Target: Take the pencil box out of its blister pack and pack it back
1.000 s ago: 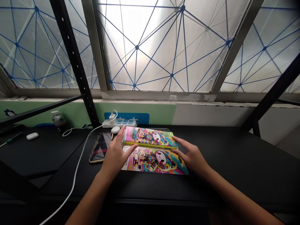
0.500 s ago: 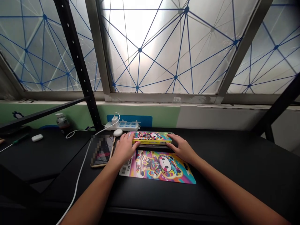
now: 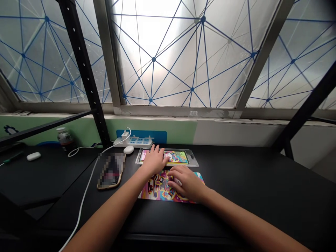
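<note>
A colourful cartoon-printed pencil box point(image 3: 178, 157) lies flat inside a clear plastic blister tray point(image 3: 193, 161) on the black table. My left hand point(image 3: 155, 161) rests over the left part of the box, fingers spread. Closer to me is a bright printed card point(image 3: 160, 190) with a cartoon figure, partly covered by my left forearm. Over the card's right half is my right hand point(image 3: 187, 182), its fingers loosely bent and apart, with nothing seen in them. Whether those fingertips touch the card, I cannot tell.
A phone point(image 3: 111, 171) lies left of the tray, beside a white cable point(image 3: 85, 199). Behind it are a small white round case point(image 3: 128, 150) and a power strip point(image 3: 140, 141). Further left are a bottle point(image 3: 65, 138) and a white case point(image 3: 34, 156). A black metal post point(image 3: 84, 70) rises behind.
Both hands have left the ends of the box, which now lies lower in the tray with its broad printed face up. My left hand moved right; my right hand came nearer me, over the card.
</note>
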`<move>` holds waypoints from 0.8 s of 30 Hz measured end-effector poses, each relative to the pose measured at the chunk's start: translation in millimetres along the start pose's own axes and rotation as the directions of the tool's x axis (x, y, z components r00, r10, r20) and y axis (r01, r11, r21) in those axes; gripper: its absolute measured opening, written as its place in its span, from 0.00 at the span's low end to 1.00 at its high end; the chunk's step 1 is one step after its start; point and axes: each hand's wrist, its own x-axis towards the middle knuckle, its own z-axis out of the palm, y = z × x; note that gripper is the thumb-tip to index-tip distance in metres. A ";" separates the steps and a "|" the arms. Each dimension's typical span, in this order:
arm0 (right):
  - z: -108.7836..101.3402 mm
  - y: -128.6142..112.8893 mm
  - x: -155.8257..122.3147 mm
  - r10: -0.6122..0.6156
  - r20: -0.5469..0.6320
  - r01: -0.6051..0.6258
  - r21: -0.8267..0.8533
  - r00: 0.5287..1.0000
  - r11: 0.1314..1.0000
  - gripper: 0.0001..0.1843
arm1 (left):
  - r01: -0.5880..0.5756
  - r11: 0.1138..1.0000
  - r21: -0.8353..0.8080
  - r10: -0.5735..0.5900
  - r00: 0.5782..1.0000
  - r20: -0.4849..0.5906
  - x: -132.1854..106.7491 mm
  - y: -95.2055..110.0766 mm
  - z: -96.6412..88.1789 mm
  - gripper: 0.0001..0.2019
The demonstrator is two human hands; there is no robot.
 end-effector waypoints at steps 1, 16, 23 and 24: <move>2.0 -2.8 -0.7 0.042 0.040 -0.042 0.002 0.998 0.999 0.15 | -0.004 1.000 -0.003 0.004 1.000 0.027 4.5 -1.7 2.6 0.30; 3.9 -5.0 -2.9 0.400 0.050 -0.395 -0.082 0.915 0.915 0.10 | -0.036 0.998 0.051 0.029 0.992 0.124 -7.5 -39.8 0.7 0.34; -29.3 1.0 -4.4 0.360 0.135 -0.368 0.041 0.923 0.929 0.12 | -0.069 0.995 0.070 0.057 0.986 0.156 -19.2 -44.9 -2.9 0.34; -35.8 10.6 -4.3 0.355 0.142 -0.364 0.038 0.924 0.931 0.13 | -0.072 0.995 0.075 0.059 0.985 0.162 -20.2 -44.8 -2.6 0.34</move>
